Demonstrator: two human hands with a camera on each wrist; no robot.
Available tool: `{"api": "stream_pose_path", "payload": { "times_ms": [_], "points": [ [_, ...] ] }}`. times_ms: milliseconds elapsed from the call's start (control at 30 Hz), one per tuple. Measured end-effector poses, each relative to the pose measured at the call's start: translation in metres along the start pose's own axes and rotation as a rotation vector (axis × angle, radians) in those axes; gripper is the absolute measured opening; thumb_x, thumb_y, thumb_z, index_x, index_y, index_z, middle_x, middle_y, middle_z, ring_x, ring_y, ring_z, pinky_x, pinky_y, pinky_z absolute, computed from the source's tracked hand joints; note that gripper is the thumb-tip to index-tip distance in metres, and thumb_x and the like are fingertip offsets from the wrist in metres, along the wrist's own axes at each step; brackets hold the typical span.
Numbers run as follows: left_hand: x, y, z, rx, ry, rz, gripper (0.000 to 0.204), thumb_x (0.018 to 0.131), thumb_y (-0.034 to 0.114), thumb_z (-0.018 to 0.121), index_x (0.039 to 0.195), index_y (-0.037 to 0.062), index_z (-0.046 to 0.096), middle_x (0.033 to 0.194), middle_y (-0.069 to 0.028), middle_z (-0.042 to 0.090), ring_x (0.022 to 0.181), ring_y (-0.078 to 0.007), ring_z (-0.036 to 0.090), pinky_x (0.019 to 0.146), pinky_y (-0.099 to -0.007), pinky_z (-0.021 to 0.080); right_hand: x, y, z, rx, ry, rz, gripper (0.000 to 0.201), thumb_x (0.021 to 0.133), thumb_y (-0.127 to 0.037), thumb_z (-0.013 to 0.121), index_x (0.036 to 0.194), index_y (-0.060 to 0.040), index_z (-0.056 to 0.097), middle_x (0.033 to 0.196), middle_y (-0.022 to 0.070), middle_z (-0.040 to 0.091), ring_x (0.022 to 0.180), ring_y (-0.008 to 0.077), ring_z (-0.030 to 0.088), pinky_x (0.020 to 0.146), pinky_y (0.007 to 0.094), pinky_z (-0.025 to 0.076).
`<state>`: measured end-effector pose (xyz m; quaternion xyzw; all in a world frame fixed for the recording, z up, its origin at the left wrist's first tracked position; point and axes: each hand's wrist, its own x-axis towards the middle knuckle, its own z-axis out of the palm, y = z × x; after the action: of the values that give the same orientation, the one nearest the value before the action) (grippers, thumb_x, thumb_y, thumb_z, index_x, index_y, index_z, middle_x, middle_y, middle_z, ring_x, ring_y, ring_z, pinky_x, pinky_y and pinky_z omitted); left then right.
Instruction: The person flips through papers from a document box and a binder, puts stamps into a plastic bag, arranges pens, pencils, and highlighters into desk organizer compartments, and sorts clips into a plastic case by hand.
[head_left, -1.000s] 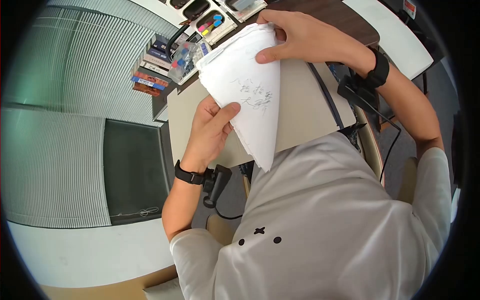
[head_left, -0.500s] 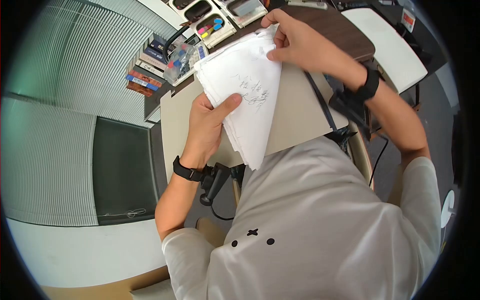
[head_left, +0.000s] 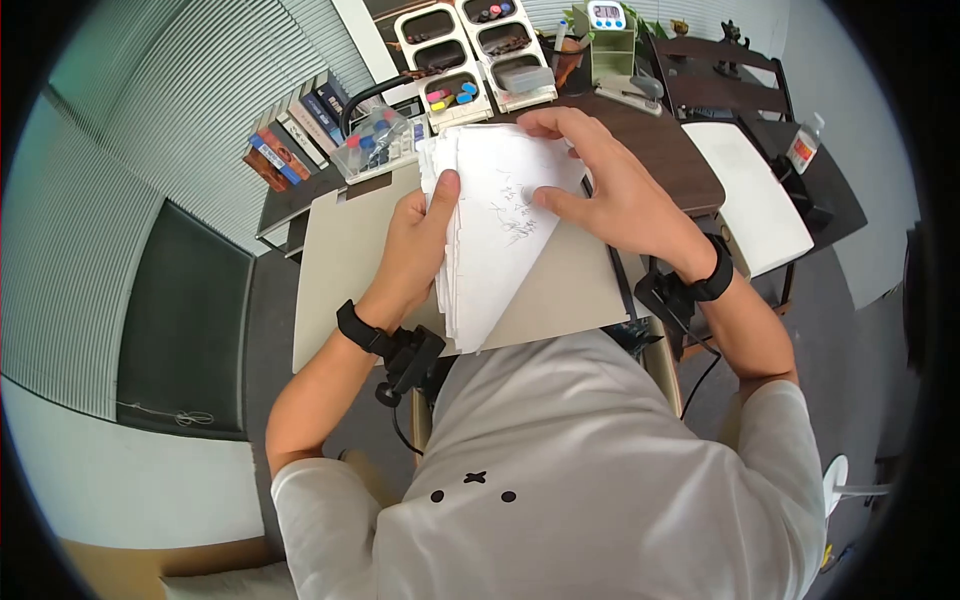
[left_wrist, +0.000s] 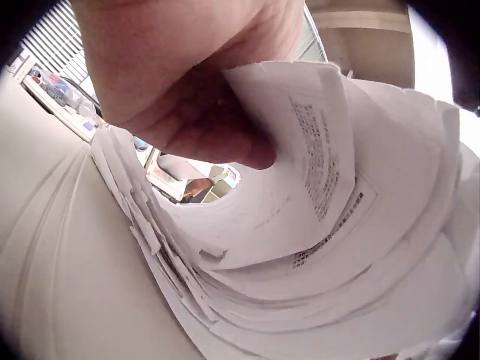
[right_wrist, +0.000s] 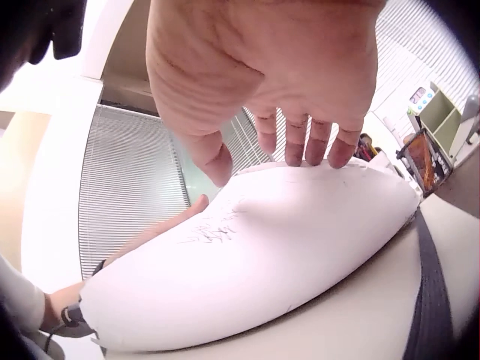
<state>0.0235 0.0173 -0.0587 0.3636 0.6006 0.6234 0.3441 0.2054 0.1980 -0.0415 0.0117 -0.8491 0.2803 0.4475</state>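
A folded stack of white papers with handwriting on its top sheet is held above the desk, its lower end tapering toward the body. My left hand grips the stack's left edge, thumb on top and fingers beneath. In the left wrist view, the sheets curve in layers, with printed text on some. My right hand is at the stack's upper right. From the right wrist, its fingers look nearly straight, fingertips right at the far edge of the paper, while the thumb stands apart from them.
A beige desk mat lies beneath the papers. Beyond it are a clear box of bottles, a row of books, white organizers with highlighters, and a small timer. A white board-like surface and a bottle are at right.
The stack has turned more upright and its layered left edge now shows. My left thumb has shifted up along that edge. The right hand has come lower, its thumb over the sheet; the head view tilted up.
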Motion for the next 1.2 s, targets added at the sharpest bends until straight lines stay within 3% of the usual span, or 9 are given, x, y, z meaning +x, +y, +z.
{"api": "stream_pose_path", "payload": {
  "times_ms": [100,200,233,333,500,767,1067,1133,1200],
  "points": [
    [0.003,-0.002,-0.003,0.035,-0.003,-0.008,0.051,0.113,0.044,0.053,0.127,-0.0023,0.067,0.11,-0.0106,0.078,0.088,-0.0113,0.076,0.075,-0.0277,0.062,0.009,-0.009,-0.015,0.072,-0.245,0.189,0.043,0.091,-0.018,0.078,0.129,-0.0022,0.066,0.108,0.0126,0.069,0.107,0.0302,0.066,0.097,0.0382,0.049],
    [0.004,0.0,-0.005,0.028,0.024,0.015,0.049,0.114,0.043,0.053,0.126,-0.0026,0.067,0.108,-0.0097,0.078,0.085,-0.0116,0.076,0.074,-0.0278,0.062,0.008,-0.002,-0.02,0.223,-0.38,0.135,0.037,0.098,-0.024,0.074,0.125,0.0008,0.068,0.1,0.0101,0.07,0.104,0.0218,0.068,0.093,0.0364,0.051],
    [0.005,0.002,-0.006,0.038,0.03,0.012,0.049,0.114,0.043,0.053,0.126,-0.0025,0.067,0.108,-0.0095,0.078,0.085,-0.0113,0.076,0.074,-0.0277,0.062,0.012,-0.001,-0.033,0.364,-0.573,0.296,0.034,0.105,-0.029,0.068,0.122,-0.0006,0.07,0.093,0.0064,0.069,0.097,0.0122,0.066,0.085,0.0322,0.052],
    [0.006,0.006,-0.009,0.04,0.041,0.005,0.049,0.113,0.043,0.053,0.126,-0.0024,0.068,0.108,-0.0091,0.078,0.085,-0.0111,0.076,0.075,-0.0274,0.062,0.014,0.016,-0.045,0.691,-0.621,0.601,0.037,0.107,-0.033,0.065,0.126,-0.0011,0.069,0.087,0.0035,0.066,0.089,0.0079,0.062,0.079,0.0287,0.051],
    [0.01,0.006,-0.009,0.034,0.017,-0.017,0.049,0.113,0.044,0.055,0.126,-0.002,0.068,0.107,-0.0089,0.079,0.085,-0.0107,0.076,0.074,-0.0265,0.061,0.005,0.012,-0.021,-0.003,-0.288,0.23,0.062,0.097,-0.017,0.075,0.155,-0.0105,0.054,0.111,0.0103,0.064,0.103,0.0227,0.065,0.088,0.0355,0.056],
    [0.012,0.014,-0.007,0.005,0.046,-0.018,0.049,0.112,0.045,0.056,0.119,-0.0006,0.073,0.102,-0.0068,0.079,0.082,-0.0098,0.075,0.072,-0.0256,0.061,0.019,0.037,-0.015,-0.071,-0.257,0.125,0.056,0.086,-0.011,0.081,0.139,-0.0057,0.065,0.132,0.0117,0.068,0.108,0.0279,0.064,0.095,0.039,0.055],
    [0.022,0.026,-0.013,0.088,-0.001,-0.066,0.048,0.111,0.042,0.059,0.125,-0.0029,0.068,0.109,-0.0105,0.078,0.088,-0.0141,0.076,0.076,-0.0289,0.062,0.023,0.05,-0.005,-0.052,-0.122,0.101,0.042,0.082,-0.011,0.081,0.123,-0.0045,0.071,0.12,0.015,0.074,0.105,0.0304,0.07,0.093,0.04,0.056],
    [0.025,0.027,-0.015,0.093,0.042,-0.098,0.048,0.111,0.04,0.059,0.128,-0.004,0.067,0.112,-0.0123,0.078,0.089,-0.0157,0.077,0.076,-0.0293,0.062,0.027,0.061,0.002,-0.129,-0.181,-0.026,0.04,0.084,-0.008,0.082,0.122,-0.0026,0.069,0.116,0.0072,0.072,0.103,0.0203,0.066,0.09,0.0371,0.054],
    [0.025,0.025,-0.013,0.07,0.053,-0.144,0.049,0.112,0.04,0.057,0.128,-0.0046,0.067,0.113,-0.0128,0.078,0.09,-0.0161,0.077,0.077,-0.029,0.062,0.025,0.068,0.01,-0.082,-0.139,-0.004,0.038,0.084,-0.006,0.08,0.12,-0.0026,0.069,0.113,0.0081,0.071,0.103,0.0213,0.066,0.093,0.038,0.054]
  ]
}}
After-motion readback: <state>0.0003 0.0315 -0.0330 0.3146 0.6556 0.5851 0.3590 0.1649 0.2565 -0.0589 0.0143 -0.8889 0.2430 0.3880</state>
